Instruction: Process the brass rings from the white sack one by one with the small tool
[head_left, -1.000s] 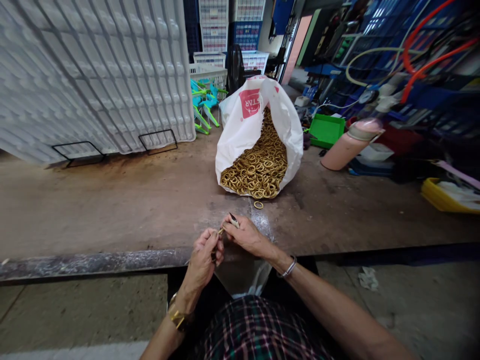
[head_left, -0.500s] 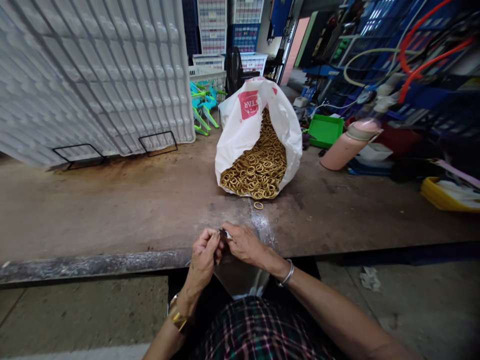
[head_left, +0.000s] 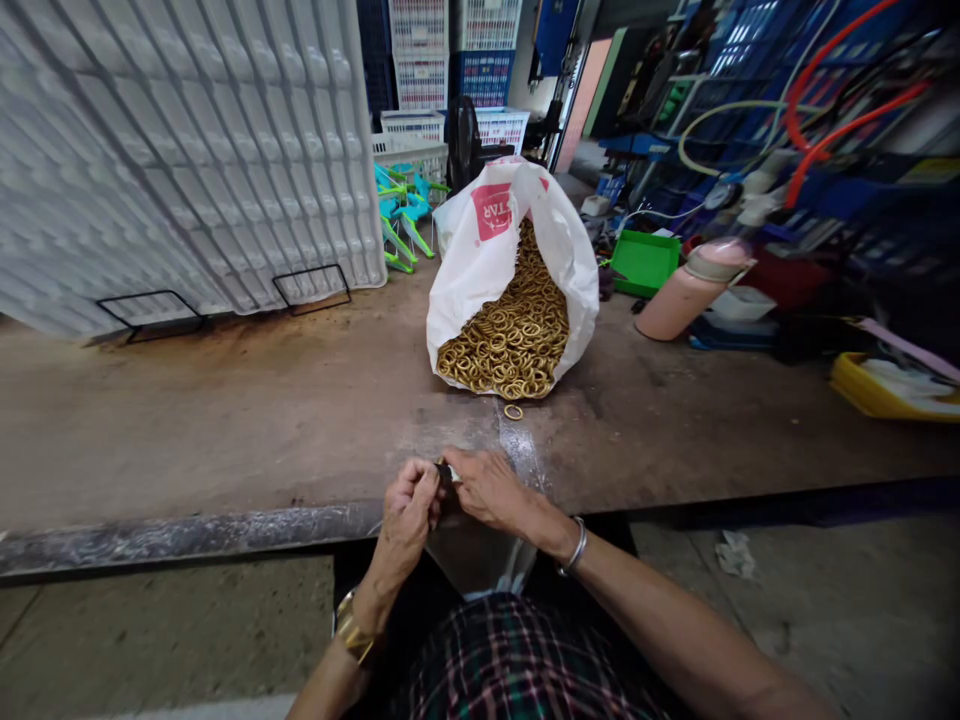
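My left hand (head_left: 409, 508) is closed in a pinch near the table's front edge. What its fingertips hold is too small and covered to make out. Against them, my right hand (head_left: 491, 488) has its thumb and forefinger closed on a small dark piece with a pale end (head_left: 449, 473). The two hands almost touch. Beyond them a white plastic bag (head_left: 466, 285) lies with its mouth towards me, full of brass-coloured rings (head_left: 517, 345). One loose ring (head_left: 513, 412) rests on the table in front of the bag. Below my hands, a clear plastic sheet or bag (head_left: 480, 560) hangs over my lap.
Stacked grey-white ribbed trays (head_left: 225, 150) stand on the left behind black wire stands (head_left: 150, 310). Green and turquoise plastic parts (head_left: 405, 215) lie behind. To the right are a green tray (head_left: 645, 262), a pink bottle (head_left: 679, 300) and a yellow tray (head_left: 862, 390).
The whole view has shifted slightly. Both hands keep nearly the same place and grip, and the small dark piece between them is turned a little.
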